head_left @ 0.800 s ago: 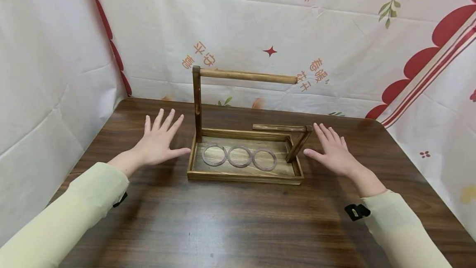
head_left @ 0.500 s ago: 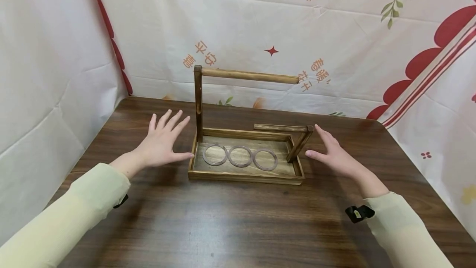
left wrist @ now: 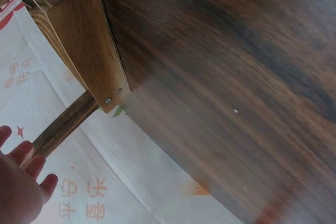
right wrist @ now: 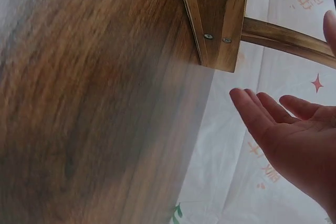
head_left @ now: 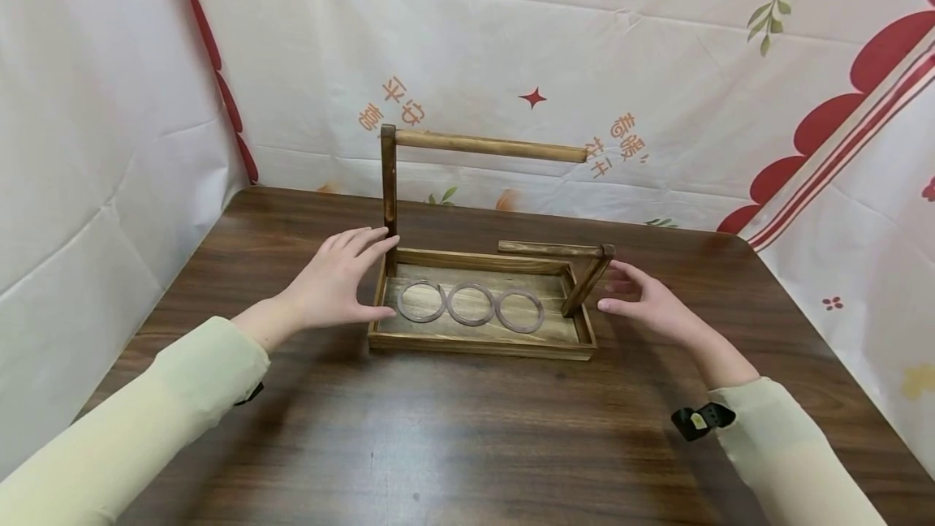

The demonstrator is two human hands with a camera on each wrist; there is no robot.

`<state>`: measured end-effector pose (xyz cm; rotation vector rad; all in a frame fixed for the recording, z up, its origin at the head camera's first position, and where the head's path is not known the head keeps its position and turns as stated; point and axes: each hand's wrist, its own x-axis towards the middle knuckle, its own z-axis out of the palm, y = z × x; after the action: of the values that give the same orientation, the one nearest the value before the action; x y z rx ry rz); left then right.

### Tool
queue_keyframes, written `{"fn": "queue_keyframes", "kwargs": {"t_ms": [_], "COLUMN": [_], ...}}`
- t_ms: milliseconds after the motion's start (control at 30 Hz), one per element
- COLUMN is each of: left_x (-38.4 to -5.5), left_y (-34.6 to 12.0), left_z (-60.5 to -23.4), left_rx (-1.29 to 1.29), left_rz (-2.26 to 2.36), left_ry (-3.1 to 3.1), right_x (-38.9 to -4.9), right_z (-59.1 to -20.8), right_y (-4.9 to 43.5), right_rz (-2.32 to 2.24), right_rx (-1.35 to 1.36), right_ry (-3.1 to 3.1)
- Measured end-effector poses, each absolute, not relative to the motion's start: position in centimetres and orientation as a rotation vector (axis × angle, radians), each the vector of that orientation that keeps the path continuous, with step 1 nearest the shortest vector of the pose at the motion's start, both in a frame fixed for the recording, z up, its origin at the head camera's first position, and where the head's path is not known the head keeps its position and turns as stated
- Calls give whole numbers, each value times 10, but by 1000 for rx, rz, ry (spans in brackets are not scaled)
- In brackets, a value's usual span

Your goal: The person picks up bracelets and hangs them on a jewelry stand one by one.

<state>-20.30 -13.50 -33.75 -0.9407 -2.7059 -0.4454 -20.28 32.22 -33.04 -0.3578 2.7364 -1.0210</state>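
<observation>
A wooden tray (head_left: 482,345) lies on the table, with three thin brownish rings (head_left: 421,321) in a row on its floor. From its left end rises a tall post (head_left: 389,177) bearing a long bar (head_left: 489,144); a shorter post (head_left: 588,282) with a short bar (head_left: 548,249) stands at the right end. My left hand (head_left: 332,282) reaches over the tray's left end, fingertips overlapping the tall post and thumb over the rim. Beside the right end is my right hand (head_left: 650,307), fingers loosely bent, partly behind the short post. Neither hand grips anything.
The brown wood-grain table (head_left: 467,437) extends in front of the tray and to both sides. A white printed cloth (head_left: 467,47) hangs behind it, with more cloth at the left and right. A black band (head_left: 701,420) shows at the right cuff.
My left hand has moved right and its fingers have bent toward the tall post. The right hand has dropped slightly, its fingers curling in beside the short post. Tray and rings stay put.
</observation>
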Motion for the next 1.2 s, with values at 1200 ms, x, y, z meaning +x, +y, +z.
{"fn": "queue_keyframes", "kwargs": {"t_ms": [1200], "left_x": [-237], "left_y": [-77], "left_z": [-354], "left_rx": [-991], "left_rz": [-709], "left_ry": [-3143], "right_x": [-196], "right_z": [-364], "right_y": [323], "right_rz": [-1468], "right_rx": [-172], "right_ry": [2113]}}
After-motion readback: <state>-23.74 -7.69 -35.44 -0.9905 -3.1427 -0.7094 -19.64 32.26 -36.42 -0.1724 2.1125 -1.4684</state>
